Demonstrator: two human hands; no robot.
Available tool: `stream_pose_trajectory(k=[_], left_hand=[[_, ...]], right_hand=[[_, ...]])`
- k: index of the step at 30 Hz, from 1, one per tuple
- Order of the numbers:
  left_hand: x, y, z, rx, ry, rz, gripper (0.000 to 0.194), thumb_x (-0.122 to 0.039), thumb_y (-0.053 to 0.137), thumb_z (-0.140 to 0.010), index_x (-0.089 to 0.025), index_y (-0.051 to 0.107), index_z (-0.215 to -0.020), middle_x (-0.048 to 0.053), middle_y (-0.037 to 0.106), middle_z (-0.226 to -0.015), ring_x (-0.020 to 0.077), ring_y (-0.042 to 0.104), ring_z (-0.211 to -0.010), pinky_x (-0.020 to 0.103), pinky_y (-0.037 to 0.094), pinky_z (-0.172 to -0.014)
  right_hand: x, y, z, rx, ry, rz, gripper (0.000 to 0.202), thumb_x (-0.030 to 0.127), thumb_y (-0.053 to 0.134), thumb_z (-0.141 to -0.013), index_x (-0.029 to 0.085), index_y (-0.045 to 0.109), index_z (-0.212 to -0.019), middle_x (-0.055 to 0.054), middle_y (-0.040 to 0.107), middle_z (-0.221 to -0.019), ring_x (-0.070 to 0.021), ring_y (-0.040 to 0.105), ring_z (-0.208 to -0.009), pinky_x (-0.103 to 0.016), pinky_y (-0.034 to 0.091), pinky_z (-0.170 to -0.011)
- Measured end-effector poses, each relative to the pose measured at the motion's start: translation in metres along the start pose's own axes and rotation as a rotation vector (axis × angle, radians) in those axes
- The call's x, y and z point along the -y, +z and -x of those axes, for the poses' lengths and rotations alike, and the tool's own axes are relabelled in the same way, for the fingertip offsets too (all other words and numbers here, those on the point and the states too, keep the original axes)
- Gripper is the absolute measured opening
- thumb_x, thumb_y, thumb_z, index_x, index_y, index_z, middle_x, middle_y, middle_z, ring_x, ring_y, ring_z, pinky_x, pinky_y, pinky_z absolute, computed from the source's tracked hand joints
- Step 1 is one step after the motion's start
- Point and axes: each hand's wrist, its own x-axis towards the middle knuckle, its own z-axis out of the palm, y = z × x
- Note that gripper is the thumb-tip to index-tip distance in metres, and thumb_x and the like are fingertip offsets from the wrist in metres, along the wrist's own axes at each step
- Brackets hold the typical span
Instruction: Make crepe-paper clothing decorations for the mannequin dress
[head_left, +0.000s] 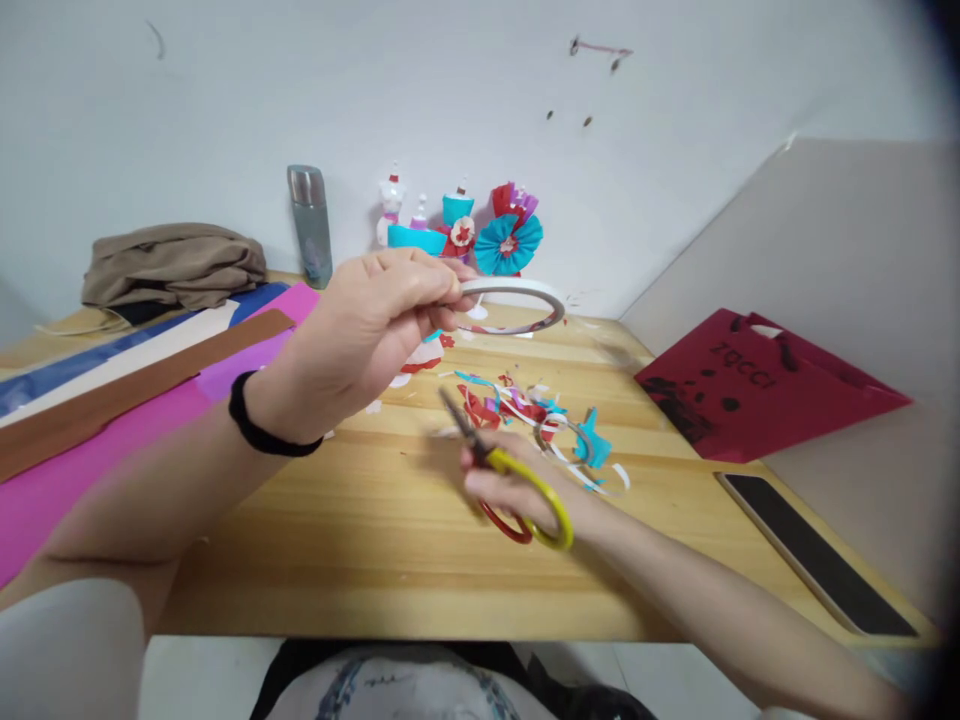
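Over wooden tabletop point(337, 570), thin white tape ring point(517, 286), likely light, best rim-held, was pinched by left hand point(397, 315), yellow-and-red-handled scissors point(504, 461) gripped by right hand point(517, 490).

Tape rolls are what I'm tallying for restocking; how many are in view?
2. One roll is pinched in the left hand; a second roll lies on the table among the scraps. Others could be hidden under those scraps.

Standing here, I've got a plain whitish wall point(300, 90) with a couple dark specks point(587, 121), pale side panel point(847, 240), wood-grain table point(337, 560), light floor point(202, 670) below.
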Motion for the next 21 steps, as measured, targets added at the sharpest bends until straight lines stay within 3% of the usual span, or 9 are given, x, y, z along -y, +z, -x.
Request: stream_pose_trajectory(k=[4,10,15,17,21], left_hand=[[-0.01,-0.007,0.006,0.026,0.086,-0.01,0.035,0.006,0.048,-0.081,-0.009,0.06,-0.052,0.004,0.059,-0.072,0.0089,0.055,-0.064,0.023,0.045,-0.064],[-0.003,-0.029,0.013,0.0,0.05,-0.099,0.025,-0.002,0.058,-0.079,-0.011,0.064,-0.057,0.004,0.063,-0.081,0.0096,0.055,-0.069,0.023,0.044,-0.065],[0.034,-0.049,0.023,0.077,-0.128,-0.175,0.022,-0.014,0.067,-0.072,-0.016,0.064,-0.051,0.004,0.059,-0.067,0.0165,0.057,-0.084,0.025,0.045,-0.07],[0.053,-0.059,0.028,0.082,-0.18,-0.194,0.019,-0.016,0.067,-0.07,-0.016,0.064,-0.051,0.004,0.062,-0.073,0.0153,0.057,-0.084,0.026,0.045,-0.075],[0.082,-0.074,0.036,0.05,-0.201,-0.185,0.019,-0.016,0.065,-0.074,-0.018,0.066,-0.055,0.003,0.064,-0.074,0.0155,0.057,-0.089,0.025,0.044,-0.079]], right_hand=[[0.01,0.026,-0.009,0.18,-0.128,0.656,0.038,0.048,0.08,-0.072,0.019,0.06,-0.085,0.0,0.058,-0.065,-0.0129,0.046,-0.055,-0.026,0.02,-0.052],[0.018,0.045,-0.027,0.39,-0.301,0.726,0.03,0.032,0.071,-0.081,0.017,0.059,-0.104,-0.008,0.068,-0.091,-0.017,0.059,-0.069,-0.026,0.032,-0.056],[0.021,0.04,-0.028,0.471,-0.369,0.818,0.039,0.019,0.062,-0.082,0.014,0.057,-0.121,-0.013,0.067,-0.106,-0.0237,0.064,-0.089,-0.031,0.044,-0.069],[0.023,0.041,-0.027,0.454,-0.388,0.879,0.043,0.014,0.059,-0.084,0.012,0.056,-0.127,-0.016,0.065,-0.11,-0.026,0.064,-0.095,-0.034,0.047,-0.076],[0.024,0.048,-0.024,0.36,-0.387,1.045,0.041,0.014,0.061,-0.084,0.009,0.058,-0.125,-0.017,0.066,-0.102,-0.0266,0.063,-0.085,-0.036,0.047,-0.069]])
